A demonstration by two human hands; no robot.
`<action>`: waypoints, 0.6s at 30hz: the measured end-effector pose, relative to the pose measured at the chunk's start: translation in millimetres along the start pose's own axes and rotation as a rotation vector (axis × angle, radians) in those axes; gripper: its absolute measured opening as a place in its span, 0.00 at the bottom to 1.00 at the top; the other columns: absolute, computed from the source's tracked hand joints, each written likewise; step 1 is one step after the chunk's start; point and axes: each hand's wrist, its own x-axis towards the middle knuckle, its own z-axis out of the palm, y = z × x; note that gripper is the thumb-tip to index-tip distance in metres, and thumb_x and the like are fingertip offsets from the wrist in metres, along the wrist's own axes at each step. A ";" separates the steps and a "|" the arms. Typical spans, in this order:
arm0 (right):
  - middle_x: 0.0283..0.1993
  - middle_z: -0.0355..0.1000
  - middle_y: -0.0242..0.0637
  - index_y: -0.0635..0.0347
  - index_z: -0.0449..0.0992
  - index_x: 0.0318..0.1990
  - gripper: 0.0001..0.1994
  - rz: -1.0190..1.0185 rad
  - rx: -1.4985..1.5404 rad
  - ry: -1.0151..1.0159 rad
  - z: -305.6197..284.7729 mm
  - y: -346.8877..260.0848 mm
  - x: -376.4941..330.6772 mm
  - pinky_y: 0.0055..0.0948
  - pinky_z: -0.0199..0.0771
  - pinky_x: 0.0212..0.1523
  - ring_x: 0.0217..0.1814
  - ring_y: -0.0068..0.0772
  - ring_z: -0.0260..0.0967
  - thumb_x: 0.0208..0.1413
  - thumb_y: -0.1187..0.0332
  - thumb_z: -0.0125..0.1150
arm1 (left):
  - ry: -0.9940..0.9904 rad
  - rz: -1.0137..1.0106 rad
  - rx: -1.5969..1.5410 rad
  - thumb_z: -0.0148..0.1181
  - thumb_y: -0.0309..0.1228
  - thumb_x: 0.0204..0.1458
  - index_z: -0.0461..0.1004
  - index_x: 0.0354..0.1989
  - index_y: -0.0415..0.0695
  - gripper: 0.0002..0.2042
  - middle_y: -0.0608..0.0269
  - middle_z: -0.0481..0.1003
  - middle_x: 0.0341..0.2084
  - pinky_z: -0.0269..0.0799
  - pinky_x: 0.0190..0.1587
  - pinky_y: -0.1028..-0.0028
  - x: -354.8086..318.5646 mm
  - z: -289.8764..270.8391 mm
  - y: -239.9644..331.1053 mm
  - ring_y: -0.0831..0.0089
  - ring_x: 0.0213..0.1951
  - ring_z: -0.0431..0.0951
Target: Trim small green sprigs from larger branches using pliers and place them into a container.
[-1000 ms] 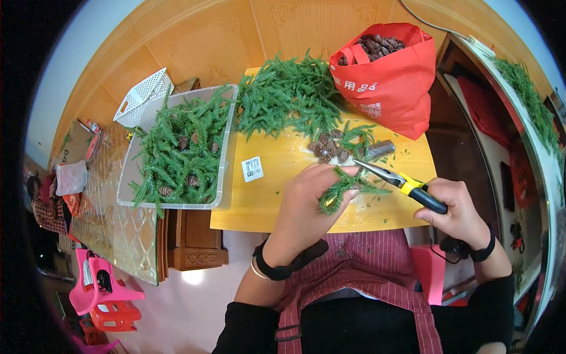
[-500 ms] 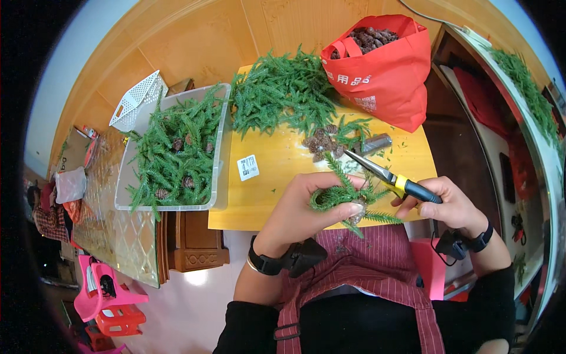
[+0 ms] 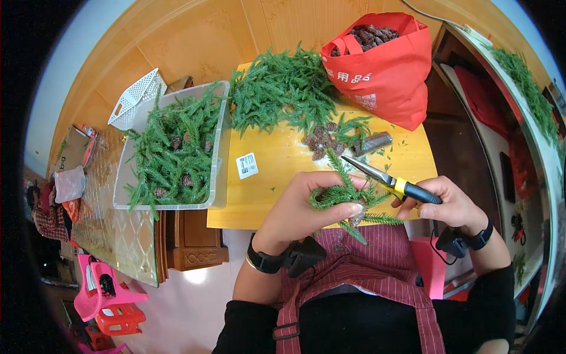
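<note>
My left hand [image 3: 321, 207] is closed around a sprig of green artificial pine [image 3: 337, 196], with a brown pine cone [image 3: 357, 216] under its thumb. The sprig's needles fan out past the fingers, just over the near edge of the yellow table [image 3: 271, 194]. In my right hand [image 3: 451, 206] are long-nose pliers [image 3: 383, 178] with black and yellow handles. Their metal jaws point up and left, above the sprig and toward a small pile of pine cones [image 3: 321, 141]. Next to that pile lies a dark brown roll [image 3: 375, 143] beside loose needles.
A clear plastic bin [image 3: 221, 159] of pine sprigs and cones stands at the left. Behind lies a heap of green sprigs [image 3: 283, 88]. The red bag [image 3: 392, 76] at the back right holds many cones. A white label [image 3: 247, 166] lies on the table; pink stools [image 3: 100, 295] stand lower left.
The pliers' tip has shifted slightly down and left. Both hands keep their hold, and the sprig has barely moved.
</note>
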 end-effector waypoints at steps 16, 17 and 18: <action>0.41 0.73 0.38 0.66 0.70 0.47 0.17 -0.006 -0.056 0.010 3.3 3.2 5.8 0.25 0.65 0.49 0.45 0.24 0.68 0.51 0.68 0.59 | -0.040 -0.002 0.021 0.61 0.24 0.44 0.73 0.38 0.34 0.12 0.59 0.75 0.38 0.68 0.44 0.77 4.3 2.8 -5.2 0.78 0.40 0.73; 0.40 0.74 0.38 0.66 0.70 0.45 0.16 0.004 -0.071 0.020 3.5 3.5 5.1 0.24 0.66 0.48 0.44 0.23 0.68 0.51 0.68 0.59 | -0.042 -0.004 0.017 0.61 0.24 0.44 0.73 0.38 0.34 0.12 0.59 0.75 0.38 0.68 0.44 0.77 3.9 2.8 -4.7 0.79 0.40 0.73; 0.39 0.74 0.37 0.66 0.71 0.44 0.15 0.014 -0.086 0.030 3.6 3.7 4.6 0.24 0.66 0.47 0.43 0.22 0.68 0.51 0.68 0.59 | -0.045 -0.006 0.014 0.61 0.24 0.44 0.73 0.37 0.34 0.11 0.59 0.75 0.38 0.68 0.44 0.77 3.7 2.9 -4.4 0.79 0.40 0.73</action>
